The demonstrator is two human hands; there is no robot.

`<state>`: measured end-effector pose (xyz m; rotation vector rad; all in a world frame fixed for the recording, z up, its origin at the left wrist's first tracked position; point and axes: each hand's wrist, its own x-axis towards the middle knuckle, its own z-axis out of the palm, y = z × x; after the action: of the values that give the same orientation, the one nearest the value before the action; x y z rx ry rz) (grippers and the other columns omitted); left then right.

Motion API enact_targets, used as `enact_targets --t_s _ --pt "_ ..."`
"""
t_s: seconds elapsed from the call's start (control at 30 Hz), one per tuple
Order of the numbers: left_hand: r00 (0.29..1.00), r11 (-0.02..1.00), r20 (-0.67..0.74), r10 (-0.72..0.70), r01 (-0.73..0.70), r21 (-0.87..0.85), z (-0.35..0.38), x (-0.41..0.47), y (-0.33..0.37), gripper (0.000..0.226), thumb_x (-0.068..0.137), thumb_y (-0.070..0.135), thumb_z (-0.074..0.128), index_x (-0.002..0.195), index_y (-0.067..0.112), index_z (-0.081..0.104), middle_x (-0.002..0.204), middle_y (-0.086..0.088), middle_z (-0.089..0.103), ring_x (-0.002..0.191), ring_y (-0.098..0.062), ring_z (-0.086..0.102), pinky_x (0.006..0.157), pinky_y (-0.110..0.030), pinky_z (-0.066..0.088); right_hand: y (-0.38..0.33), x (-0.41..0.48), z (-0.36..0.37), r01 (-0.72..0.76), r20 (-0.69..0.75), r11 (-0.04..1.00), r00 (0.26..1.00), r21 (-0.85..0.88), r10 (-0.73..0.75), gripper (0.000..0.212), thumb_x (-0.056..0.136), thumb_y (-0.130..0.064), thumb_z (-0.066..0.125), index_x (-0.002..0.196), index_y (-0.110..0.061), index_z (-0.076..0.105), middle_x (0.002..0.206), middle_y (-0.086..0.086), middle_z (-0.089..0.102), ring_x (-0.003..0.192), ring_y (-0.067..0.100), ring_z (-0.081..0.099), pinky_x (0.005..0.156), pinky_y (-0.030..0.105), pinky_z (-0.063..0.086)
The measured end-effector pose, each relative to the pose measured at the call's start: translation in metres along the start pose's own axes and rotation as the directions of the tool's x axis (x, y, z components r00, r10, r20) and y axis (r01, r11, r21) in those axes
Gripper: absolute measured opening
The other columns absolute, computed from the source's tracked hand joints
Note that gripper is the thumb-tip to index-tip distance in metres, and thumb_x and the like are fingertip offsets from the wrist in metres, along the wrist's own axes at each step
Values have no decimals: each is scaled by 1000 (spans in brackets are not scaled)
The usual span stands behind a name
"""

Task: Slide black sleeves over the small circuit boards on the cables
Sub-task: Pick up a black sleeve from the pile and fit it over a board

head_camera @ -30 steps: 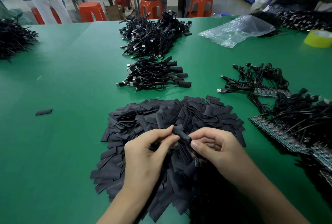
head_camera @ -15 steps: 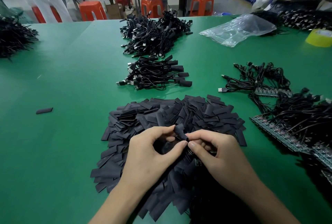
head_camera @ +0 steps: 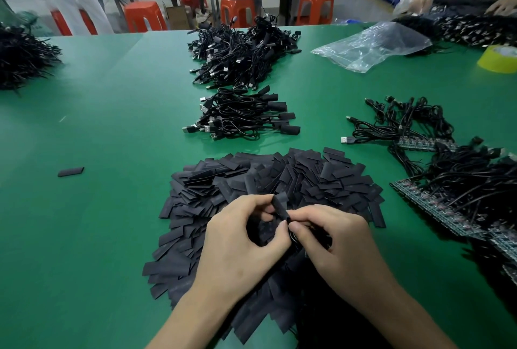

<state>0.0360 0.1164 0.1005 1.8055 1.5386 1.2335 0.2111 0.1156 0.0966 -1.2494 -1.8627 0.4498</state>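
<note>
Both my left hand (head_camera: 240,245) and right hand (head_camera: 333,239) pinched one black sleeve (head_camera: 280,206) above the sleeve pile (head_camera: 307,178).
Left thumb and forefinger gripped the sleeve's middle. My right pinched its near end, fingers curled over a dark cable loop I could barely see. The sleeve tilted up, far end free, near the centre of the green table (head_camera: 112,124). A second earlier my thumbs sat apart; now they touched. Bare green lay wide to the left, holding one stray sleeve (head_camera: 70,171). Sleeved cables (head_camera: 243,116) lay beyond the pile, and board-ended cables (head_camera: 461,180) crowded the right edge.
</note>
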Motion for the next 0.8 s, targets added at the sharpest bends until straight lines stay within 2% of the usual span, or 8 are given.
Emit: enact_targets --t_s 0.1,0.23,0.33,0.4,0.47,0.57,0.7,0.8 --pt "1000 1000 -30 -2 3 25 2 -2 2 35 74 45 66 107 33 70 93 20 70 91 -4 70 85 -35 58 -1 0 0 16 -8 1000 1000 -17 -16 12 92 -22 68 100 -22 76 93 -17 72 92 -1 67 80 22 52" --pt "998 1000 -57 -6 7 15 4 -1 4 33 77 46 66 106 30 73 91 19 71 89 -5 71 84 -34 58 -3 -1 0 25 15 1000 1000 19 -25 13 93 -21 67 101 -27 75 93 -18 72 90 1 68 77 25 53" --pt "997 999 -70 -18 15 -43 3 2 2 31 82 44 71 107 27 77 90 17 74 89 -4 72 85 -24 56 -3 1 -1 -22 -20 998 1000 64 23 12 91 -21 69 99 -26 77 93 -20 73 90 -2 68 77 18 51" --pt "995 993 -84 -57 48 -107 1 2 1 26 83 35 81 108 26 78 91 18 76 89 -3 74 84 -17 54 -3 2 -3 -58 -53 994 997 89 63 11 89 -21 70 96 -22 79 92 -21 74 91 -5 68 77 10 48" --pt "994 992 -99 -56 44 -116 1 2 -2 25 82 24 84 106 23 80 92 20 77 89 0 73 83 -12 52 -4 3 -4 -89 -66 990 993 107 96 12 88 -22 70 95 -21 80 91 -21 74 90 -5 69 77 8 47" --pt "994 995 -107 -29 18 -101 1 3 -5 22 82 20 85 104 21 81 93 20 77 89 1 73 82 -8 49 -6 3 -5 -117 -72 986 989 120 127 11 88 -23 71 93 -19 80 89 -20 74 88 -3 69 76 13 50" --pt "993 996 -117 14 -25 -88 1 3 -5 24 83 29 81 104 19 81 93 17 77 91 0 72 83 -10 49 -4 2 -4 -130 -71 984 988 124 139 8 89 -11 77 92 -18 80 87 -18 74 85 -1 70 75 19 52" --pt "990 995 -117 77 -84 -60 -1 3 -5 26 86 29 81 110 18 80 99 16 76 95 0 72 86 -10 48 -3 3 -6 -139 -65 982 987 131 148 8 89 -14 75 92 -20 80 87 -18 75 86 -1 71 76 18 53"
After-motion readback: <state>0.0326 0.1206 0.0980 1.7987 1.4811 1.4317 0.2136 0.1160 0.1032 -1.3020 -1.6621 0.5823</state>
